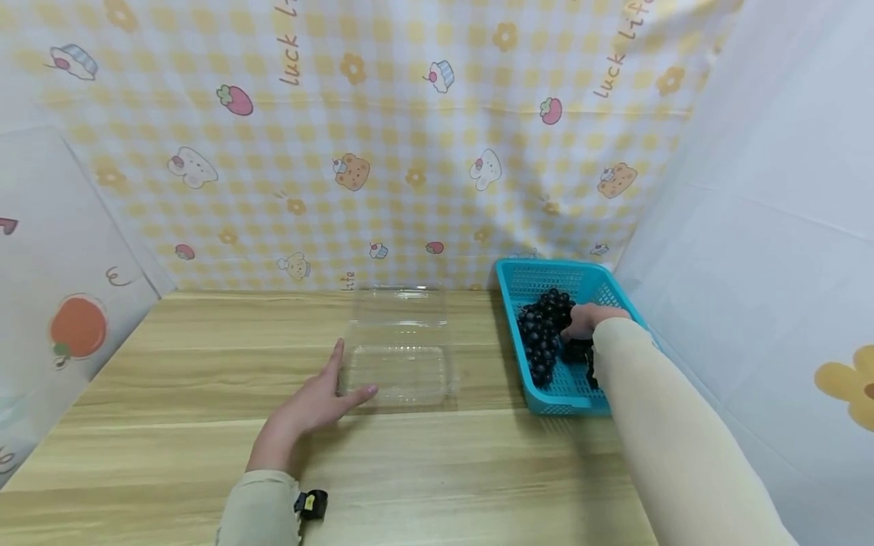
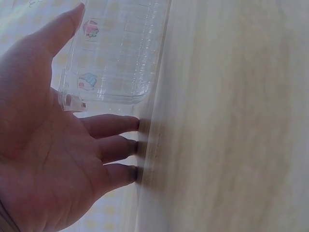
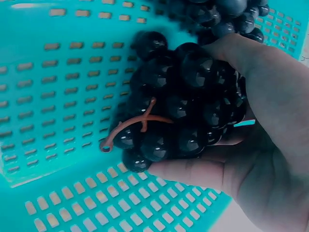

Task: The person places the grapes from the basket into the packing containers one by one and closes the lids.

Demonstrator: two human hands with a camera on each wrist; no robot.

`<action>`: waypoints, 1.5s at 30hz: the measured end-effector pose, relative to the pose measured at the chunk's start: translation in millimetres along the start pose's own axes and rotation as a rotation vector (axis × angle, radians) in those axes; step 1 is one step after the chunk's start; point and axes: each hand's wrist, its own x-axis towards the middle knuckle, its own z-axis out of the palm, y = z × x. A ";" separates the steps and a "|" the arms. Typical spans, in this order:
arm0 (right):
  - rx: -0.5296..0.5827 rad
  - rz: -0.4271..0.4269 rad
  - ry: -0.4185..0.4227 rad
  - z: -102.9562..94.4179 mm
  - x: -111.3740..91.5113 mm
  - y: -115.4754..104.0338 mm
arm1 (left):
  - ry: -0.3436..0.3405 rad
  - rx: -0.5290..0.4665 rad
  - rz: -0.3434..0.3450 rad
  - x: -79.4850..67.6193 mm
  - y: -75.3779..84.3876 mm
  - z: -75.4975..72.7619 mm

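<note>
Nearest, at the lower edge of the head view, a person's pale left sleeve shows a black band at its cuff, both above the wood-grain tabletop. Beyond the cuff, the left hand is spread and relaxed, its index finger reaching forward along the left side of a clear plastic clamshell container and its thumb angled wide over the near left corner, close against the rim. The other three fingers are extended with small gaps between them, their tips down at the tabletop. The container lies flat with its lid raised at the back. To the right, a pale right sleeve stretches over a teal slotted basket. Inside it, the right hand grasps a bunch of black grapes, thumb on one side and fingers curled round the other, a forked brown stem sticking out from the fruit. A second grape bunch lies just beside it along the basket's left wall. Farthest back hangs a yellow-checked cloth printed with bears, strawberries and cupcakes.
</note>
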 end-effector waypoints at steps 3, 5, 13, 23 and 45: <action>0.006 0.009 -0.022 -1.8 2.4 2.2 | -0.001 -0.005 0.000 0.6 -0.1 0.0; -0.001 0.012 -0.032 -2.8 4.1 3.0 | -0.002 -0.006 0.001 0.9 -0.4 0.0; -0.018 -0.013 -0.001 -1.8 9.0 7.6 | -0.006 -0.010 0.000 0.6 -0.8 0.6; -0.032 -0.016 0.040 -8.9 6.4 11.6 | 0.000 -0.012 0.006 3.3 4.1 -1.1; 0.046 -0.060 0.204 -51.9 -18.4 20.6 | 0.007 0.004 -0.017 2.7 -0.2 2.1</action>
